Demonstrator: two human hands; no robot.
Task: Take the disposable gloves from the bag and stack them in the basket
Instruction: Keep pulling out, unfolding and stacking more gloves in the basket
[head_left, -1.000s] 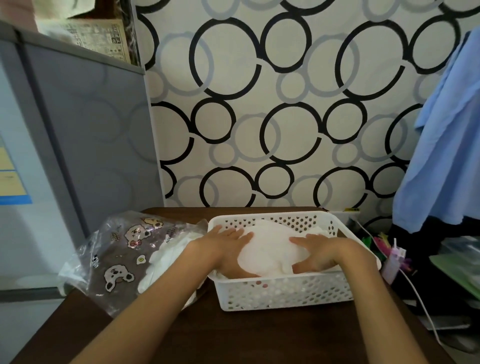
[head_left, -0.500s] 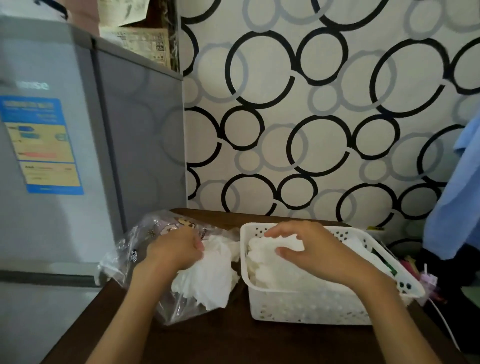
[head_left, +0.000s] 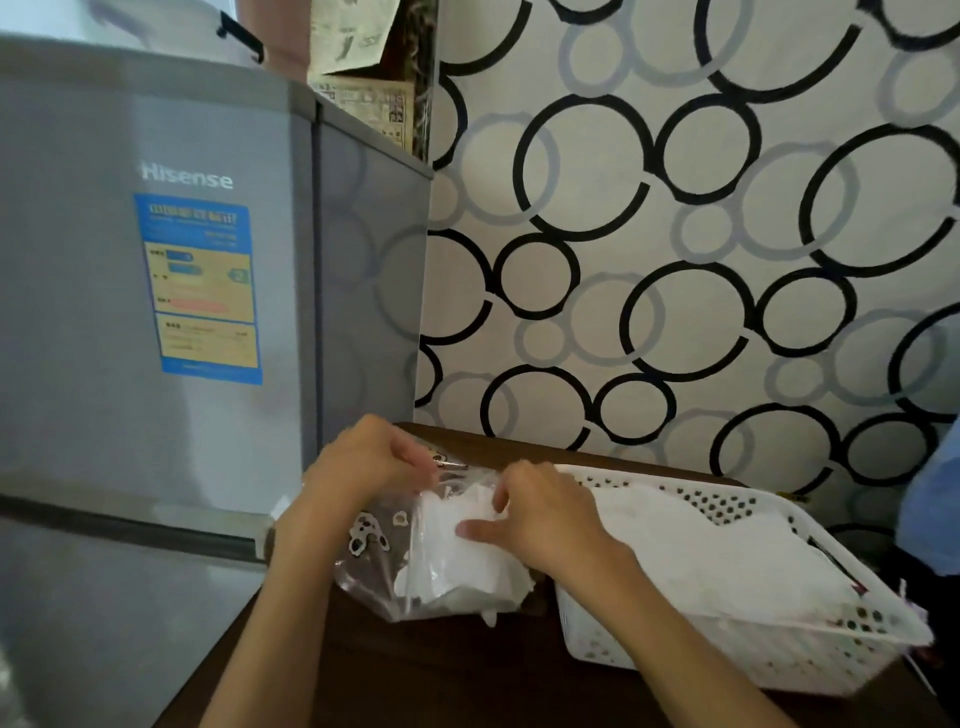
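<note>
Head camera looks down on both hands working at the bag (head_left: 395, 566), where a second ago they were flat in the basket (head_left: 810, 649) pressing down the white pile. Half a second ago the left hand had already gone to the bag while the right was over the basket rim; now the right has crossed to join it. So one batch looks settled and the person has come back for the next.

Left hand (head_left: 363, 462) is curled at the upper edge of the bag's mouth, pinching the clear film and holding it up. Right hand (head_left: 535, 514) lies on the gloves (head_left: 457, 551) that poke from the opening, thumb stretched along them and fingers bent over the top; it appears to be taking hold, though I can't tell whether the grip has closed.

That white wad sits half in the bag, on the dark tabletop (head_left: 441, 675), just beside the basket's left wall. The bag lies on its side, long axis running roughly left to right, with its mouth facing the basket. The basket's long axis runs from its near corner away toward the patterned wall (head_left: 675, 260), and the stacked gloves (head_left: 701, 545) already fill much of it. A grey fridge (head_left: 156, 312) stands to the left.
</note>
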